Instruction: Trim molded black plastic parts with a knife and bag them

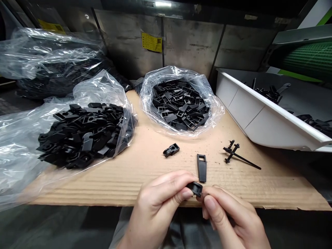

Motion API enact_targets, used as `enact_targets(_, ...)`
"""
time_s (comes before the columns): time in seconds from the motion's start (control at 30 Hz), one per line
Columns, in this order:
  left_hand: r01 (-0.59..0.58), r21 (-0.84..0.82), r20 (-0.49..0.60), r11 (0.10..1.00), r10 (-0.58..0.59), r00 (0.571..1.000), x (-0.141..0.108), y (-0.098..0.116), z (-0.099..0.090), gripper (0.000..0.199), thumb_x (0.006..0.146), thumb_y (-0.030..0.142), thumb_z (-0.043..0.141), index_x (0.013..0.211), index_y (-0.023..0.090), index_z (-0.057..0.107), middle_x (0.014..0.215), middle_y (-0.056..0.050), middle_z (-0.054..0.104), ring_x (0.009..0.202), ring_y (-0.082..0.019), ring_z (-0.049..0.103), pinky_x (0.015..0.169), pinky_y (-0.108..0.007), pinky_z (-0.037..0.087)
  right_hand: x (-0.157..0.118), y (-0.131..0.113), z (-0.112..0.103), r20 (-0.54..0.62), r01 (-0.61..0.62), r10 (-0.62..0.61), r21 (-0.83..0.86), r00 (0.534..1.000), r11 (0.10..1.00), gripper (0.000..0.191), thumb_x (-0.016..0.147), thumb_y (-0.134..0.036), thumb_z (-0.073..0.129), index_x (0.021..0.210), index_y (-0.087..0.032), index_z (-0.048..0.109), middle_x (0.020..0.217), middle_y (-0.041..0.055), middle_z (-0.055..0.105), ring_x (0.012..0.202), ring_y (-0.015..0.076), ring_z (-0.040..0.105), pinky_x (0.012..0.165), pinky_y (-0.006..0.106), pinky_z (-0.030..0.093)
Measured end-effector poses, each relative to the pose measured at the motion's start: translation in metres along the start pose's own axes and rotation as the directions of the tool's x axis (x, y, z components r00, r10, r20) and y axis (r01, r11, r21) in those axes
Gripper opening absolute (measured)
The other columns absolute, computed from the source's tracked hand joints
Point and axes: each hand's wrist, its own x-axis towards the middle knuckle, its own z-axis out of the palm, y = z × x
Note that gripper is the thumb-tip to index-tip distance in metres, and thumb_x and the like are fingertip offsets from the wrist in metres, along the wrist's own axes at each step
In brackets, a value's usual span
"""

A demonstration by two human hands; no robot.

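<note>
Near the front edge of the cardboard, my left hand pinches a small black plastic part between thumb and forefinger. My right hand is closed at the right end of that part; whatever lies between its fingertips is too small to make out. Just beyond the fingers lies a flat black clip with a square opening. A second small black part rests farther left. To the right is a black branched piece with a long thin stem.
An open plastic bag of black clips stands at the back centre. Another clear bag with black parts is on the left. A white bin holding black pieces borders the right side of the cardboard.
</note>
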Motion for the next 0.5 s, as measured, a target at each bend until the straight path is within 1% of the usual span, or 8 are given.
enact_targets(0.1, 0.017, 0.0, -0.017, 1.0, -0.017, 1.0, -0.001, -0.0006, -0.0002, 0.03, 0.075, 0.004, 0.059, 0.093, 0.026, 0.068, 0.091, 0.003, 0.07, 0.085, -0.014, 0.064, 0.077, -0.015, 0.048, 0.0011, -0.001, -0.0011, 0.048, -0.01, 0.011, -0.021, 0.999, 1.0, 0.014, 0.081, -0.017, 0.047, 0.075, -0.024, 0.058, 0.052, -0.0036, 0.05, 0.045, 0.0083, 0.05, 0.043, 0.016, 0.039)
enact_targets(0.17, 0.03, 0.003, -0.02, 1.0, -0.03, 0.999, -0.0014, -0.0001, -0.0002, 0.029, 0.075, 0.005, 0.059, 0.092, 0.026, 0.069, 0.091, 0.003, 0.071, 0.086, -0.014, 0.064, 0.077, -0.016, 0.048, 0.0011, -0.001, -0.0007, 0.096, -0.037, 0.038, -0.015, 0.995, 0.999, 0.017, 0.082, -0.018, 0.044, 0.068, -0.022, 0.052, 0.051, -0.0039, 0.046, 0.045, 0.0077, 0.048, 0.043, 0.016, 0.039)
enact_targets(0.23, 0.037, 0.016, -0.033, 0.999, -0.037, 0.999, -0.0015, 0.0004, 0.0003, 0.028, 0.075, 0.006, 0.059, 0.091, 0.026, 0.07, 0.091, 0.002, 0.071, 0.085, -0.015, 0.064, 0.078, -0.017, 0.049, 0.0, -0.0004, 0.0007, 0.16, -0.055, 0.054, 0.005, 0.986, 0.998, 0.019, 0.082, -0.018, 0.044, 0.066, -0.022, 0.051, 0.054, -0.0034, 0.048, 0.05, 0.008, 0.051, 0.048, 0.015, 0.041)
enact_targets(0.3, 0.044, 0.027, -0.045, 0.999, -0.042, 0.998, -0.0014, 0.0004, 0.001, 0.025, 0.075, 0.007, 0.059, 0.089, 0.025, 0.07, 0.09, 0.001, 0.071, 0.084, -0.017, 0.065, 0.076, -0.019, 0.05, -0.0016, 0.0005, 0.0023, 0.223, -0.042, 0.04, 0.006, 0.974, 0.999, 0.016, 0.081, -0.018, 0.046, 0.068, -0.022, 0.055, 0.057, -0.0026, 0.053, 0.055, 0.0093, 0.054, 0.053, 0.016, 0.042)
enact_targets(0.33, 0.046, 0.028, -0.052, 0.999, -0.044, 0.998, -0.0012, 0.0002, 0.0014, 0.025, 0.075, 0.007, 0.059, 0.088, 0.024, 0.071, 0.09, 0.0, 0.071, 0.083, -0.017, 0.065, 0.076, -0.019, 0.05, -0.0022, 0.0008, 0.0026, 0.246, -0.031, 0.029, 0.004, 0.969, 1.0, 0.015, 0.08, -0.018, 0.047, 0.069, -0.022, 0.056, 0.058, -0.0026, 0.054, 0.055, 0.0095, 0.055, 0.053, 0.016, 0.042)
enact_targets(0.4, 0.044, 0.027, -0.057, 0.999, -0.042, 0.997, -0.0008, -0.0004, 0.0018, 0.026, 0.074, 0.007, 0.059, 0.089, 0.025, 0.07, 0.09, 0.001, 0.071, 0.083, -0.016, 0.065, 0.075, -0.019, 0.05, -0.0029, 0.0011, 0.0018, 0.236, -0.018, 0.015, 0.011, 0.972, 1.0, 0.014, 0.079, -0.017, 0.048, 0.07, -0.022, 0.057, 0.055, -0.0037, 0.054, 0.05, 0.0084, 0.053, 0.049, 0.016, 0.041)
enact_targets(0.5, 0.025, 0.022, -0.066, 0.999, -0.024, 0.998, -0.0001, -0.0005, 0.0017, 0.028, 0.074, 0.006, 0.06, 0.09, 0.027, 0.07, 0.09, 0.003, 0.071, 0.083, -0.015, 0.065, 0.076, -0.016, 0.049, -0.0029, 0.0007, -0.0012, 0.126, -0.08, 0.072, 0.061, 0.989, 0.995, 0.015, 0.081, -0.018, 0.047, 0.074, -0.024, 0.059, 0.052, -0.0053, 0.052, 0.042, 0.0062, 0.048, 0.04, 0.014, 0.038)
